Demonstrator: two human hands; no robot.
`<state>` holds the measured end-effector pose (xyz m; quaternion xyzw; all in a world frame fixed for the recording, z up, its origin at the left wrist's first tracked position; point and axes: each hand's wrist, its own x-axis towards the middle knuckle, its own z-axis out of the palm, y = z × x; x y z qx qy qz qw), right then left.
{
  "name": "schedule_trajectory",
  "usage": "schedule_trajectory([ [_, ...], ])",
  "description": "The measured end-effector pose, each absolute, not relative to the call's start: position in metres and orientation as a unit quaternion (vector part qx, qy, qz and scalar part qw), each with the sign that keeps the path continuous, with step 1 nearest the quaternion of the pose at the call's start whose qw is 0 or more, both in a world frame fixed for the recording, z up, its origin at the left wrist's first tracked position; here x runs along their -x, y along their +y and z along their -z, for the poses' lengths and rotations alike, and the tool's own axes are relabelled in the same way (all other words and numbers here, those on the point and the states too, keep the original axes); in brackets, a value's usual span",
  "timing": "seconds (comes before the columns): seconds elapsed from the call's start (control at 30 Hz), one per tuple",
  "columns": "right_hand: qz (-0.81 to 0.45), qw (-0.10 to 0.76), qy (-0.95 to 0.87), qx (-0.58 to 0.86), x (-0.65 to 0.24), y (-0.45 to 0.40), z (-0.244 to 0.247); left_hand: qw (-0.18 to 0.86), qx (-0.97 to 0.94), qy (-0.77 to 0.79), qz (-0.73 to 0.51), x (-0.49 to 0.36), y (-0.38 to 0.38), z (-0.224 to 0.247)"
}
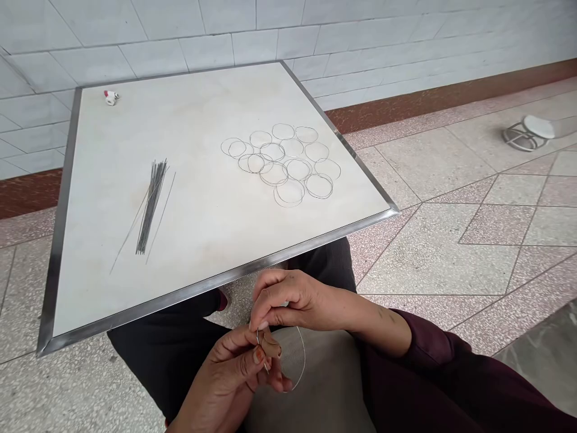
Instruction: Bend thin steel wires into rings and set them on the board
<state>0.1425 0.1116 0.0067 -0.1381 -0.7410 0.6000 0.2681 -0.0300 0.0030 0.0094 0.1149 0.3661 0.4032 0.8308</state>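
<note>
Over my lap, both hands are closed on one thin wire, which bends in a curve below my right hand. My left hand pinches the wire between thumb and fingers. Just above it, the fingertips of my right hand are pressed together on the wire, close to the left thumb. Part of the wire is hidden behind the fingers. On the white table lies a bundle of straight wires, with a few loose ones beside it. Farther right, several wire rings lie spread and partly overlapping.
A small white and red object sits near the table's far left corner. Metal edging runs around the table, its near side just beyond my hands. A tiled wall stands behind. To the far right, a white stool is on the floor.
</note>
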Motion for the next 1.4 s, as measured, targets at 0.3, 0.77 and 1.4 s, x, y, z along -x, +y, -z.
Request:
schedule_trajectory([
  [0.3,-0.555,0.32,-0.746,0.18,-0.134,0.107,-0.008,0.787,-0.177,0.337,-0.484,0.029,0.0,-0.003],
  [0.77,-0.545,0.338,-0.718,0.272,-0.137,0.084,-0.02,0.757,-0.239,0.326,-0.513,0.029,-0.011,0.002],
  [1.4,-0.482,0.418,-0.716,0.283,-0.131,0.074,-0.014,0.705,-0.254,0.403,-0.526,0.027,-0.017,-0.01],
])
